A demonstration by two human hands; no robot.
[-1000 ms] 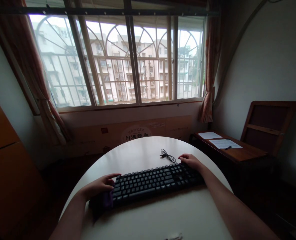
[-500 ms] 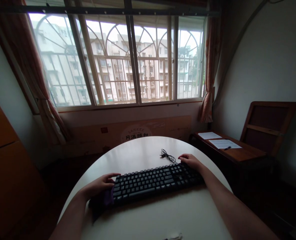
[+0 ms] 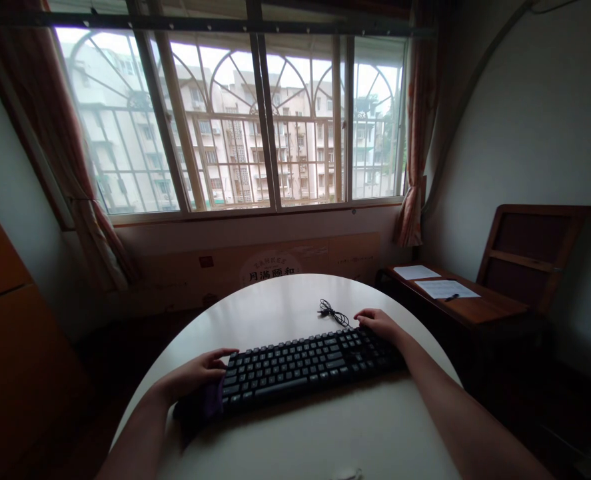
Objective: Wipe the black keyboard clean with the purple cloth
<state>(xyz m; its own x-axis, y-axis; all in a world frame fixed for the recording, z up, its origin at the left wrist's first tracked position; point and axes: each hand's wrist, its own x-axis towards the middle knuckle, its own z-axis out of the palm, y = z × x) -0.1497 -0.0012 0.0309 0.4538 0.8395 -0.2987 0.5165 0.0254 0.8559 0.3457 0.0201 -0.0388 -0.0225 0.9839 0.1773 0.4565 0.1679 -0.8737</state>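
Observation:
A black keyboard with a full set of keys lies slightly slanted on the round white table. My left hand is at its left end, fingers reaching over the upper left corner and thumb against the side. Below that palm hangs a dark purple cloth, bunched against the keyboard's end; how far the hand grips it is hidden. At the opposite end, my right hand grasps the far right edge, its fingertips curled near the top rim. The keyboard's black cable sits coiled just beyond the keys.
The white round table has a small pale object at its near edge, cut off by the frame. On the right, a wooden bench carries papers and a pen. A cardboard box stands beneath the window.
The view has shifted slightly, so the pale object at the bottom shows less. Both hands keep their places at the keyboard's ends.

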